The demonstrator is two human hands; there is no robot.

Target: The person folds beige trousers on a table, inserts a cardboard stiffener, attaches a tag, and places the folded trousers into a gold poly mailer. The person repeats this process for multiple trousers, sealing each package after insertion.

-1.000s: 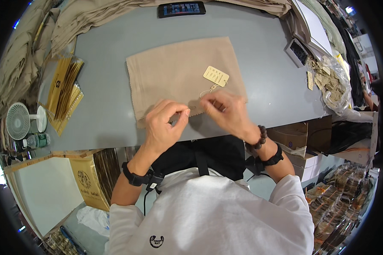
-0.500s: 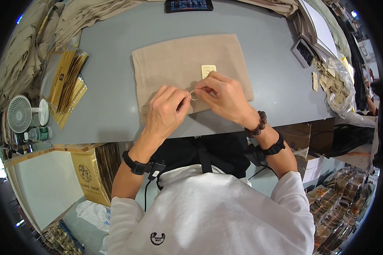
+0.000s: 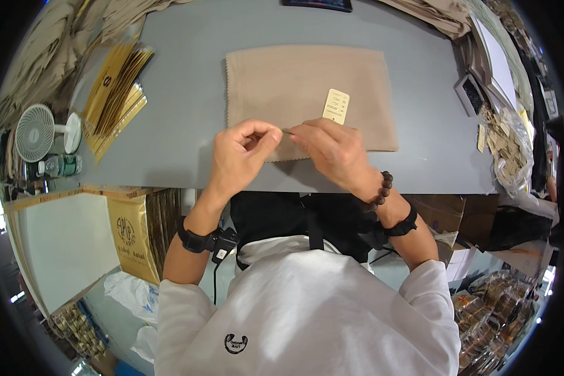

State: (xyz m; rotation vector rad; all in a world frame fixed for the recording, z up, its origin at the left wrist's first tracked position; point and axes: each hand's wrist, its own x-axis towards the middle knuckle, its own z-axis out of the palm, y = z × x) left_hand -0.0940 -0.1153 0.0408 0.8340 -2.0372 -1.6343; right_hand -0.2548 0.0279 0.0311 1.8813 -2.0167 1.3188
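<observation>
A folded beige cloth (image 3: 276, 81) with zigzag-cut edges lies on the grey table. Above its near edge my two hands meet, fingertips almost touching. My left hand (image 3: 241, 153) pinches one end of a thin cord (image 3: 286, 131), and my right hand (image 3: 335, 150) pinches the other end. Only a short, dark-looking bit of the cord shows between them. A cream hang tag (image 3: 336, 105) sticks out beyond my right hand over the cloth, slightly tilted. Its lower end is hidden by my fingers, so I cannot tell whether the cord runs through it.
At the left are gold packaging sleeves (image 3: 109, 94), a small white fan (image 3: 36, 133) and a plastic bottle (image 3: 61, 165). A small box (image 3: 470, 94) and a clear bag of tags (image 3: 507, 147) sit at the right. A dark phone-like device (image 3: 316, 4) lies at the far edge.
The round loop of cord between my fingertips has narrowed to a short thin line. The tag has tilted and shows more of its face. The whole view has shifted slightly.
</observation>
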